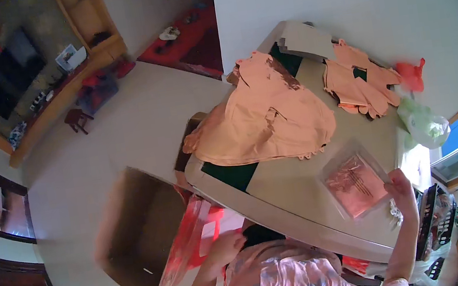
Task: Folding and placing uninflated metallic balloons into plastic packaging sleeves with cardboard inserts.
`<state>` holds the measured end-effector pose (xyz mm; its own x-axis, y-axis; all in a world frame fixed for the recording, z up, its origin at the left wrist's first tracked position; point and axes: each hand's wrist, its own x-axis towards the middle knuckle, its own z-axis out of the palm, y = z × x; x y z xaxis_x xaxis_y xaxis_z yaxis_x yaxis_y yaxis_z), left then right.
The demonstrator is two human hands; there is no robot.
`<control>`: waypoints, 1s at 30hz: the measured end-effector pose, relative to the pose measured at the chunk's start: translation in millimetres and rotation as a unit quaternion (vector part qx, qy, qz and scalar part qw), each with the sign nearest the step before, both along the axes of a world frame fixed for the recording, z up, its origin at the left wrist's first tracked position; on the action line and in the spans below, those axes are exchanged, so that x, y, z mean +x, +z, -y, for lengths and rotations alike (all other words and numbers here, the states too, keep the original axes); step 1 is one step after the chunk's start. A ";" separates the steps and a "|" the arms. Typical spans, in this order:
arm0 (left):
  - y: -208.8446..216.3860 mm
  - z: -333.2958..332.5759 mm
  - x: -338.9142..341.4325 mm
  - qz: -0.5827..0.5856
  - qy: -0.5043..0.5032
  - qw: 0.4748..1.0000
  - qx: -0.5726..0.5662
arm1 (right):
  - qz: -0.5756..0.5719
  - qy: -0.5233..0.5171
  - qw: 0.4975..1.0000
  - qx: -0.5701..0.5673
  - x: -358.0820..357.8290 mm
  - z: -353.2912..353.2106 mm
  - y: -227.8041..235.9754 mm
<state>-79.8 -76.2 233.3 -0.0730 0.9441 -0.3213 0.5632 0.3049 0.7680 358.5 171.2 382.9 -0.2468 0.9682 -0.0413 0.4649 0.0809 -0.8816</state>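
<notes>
- Far left of the work: an open cardboard box [146, 229], tilted, mouth toward us, its outline blurred. If it gets knocked, we judge it could tip further.
- Beside it, red-and-white packaging [184, 245]. We can't tell whether it is attached to the box.
- Left hand [226, 251] over the packaging, below the desk [300, 206] edge. Whether its fingers grip or only rest, we cannot tell. A pull here might drag the box along, if the two are joined.
- Large pile of shiny rose-gold pieces [268, 110] on the desk, its left end reaching the desk's edge. A brushing sleeve could make it slide off, we think; the pieces look thin and loosely stacked.
- Clear packet [356, 183] with rose-gold contents, over the near right part of the desk. Right hand [400, 188]: fingers clamped on its right edge. One-sided hold, so the packet may sag or swing; slick film could slip.
- Beyond the packet, smaller rose-gold pile [363, 78]; right of it, pale green plastic bag [424, 124]. A wide swing of the packet could catch the bag.
</notes>
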 end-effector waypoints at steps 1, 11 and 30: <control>34.1 -12.2 10.8 0.022 0.027 0.994 0.108 | 0.010 0.021 0.999 0.039 -27.3 19.6 25.7; 241.2 -66.6 47.7 -0.417 -0.235 0.812 0.335 | 0.086 0.329 0.862 0.375 -156.0 91.4 77.0; -5.2 -37.0 -256.2 -0.449 0.036 0.892 0.021 | 0.128 0.002 0.970 0.207 -63.2 55.9 -18.0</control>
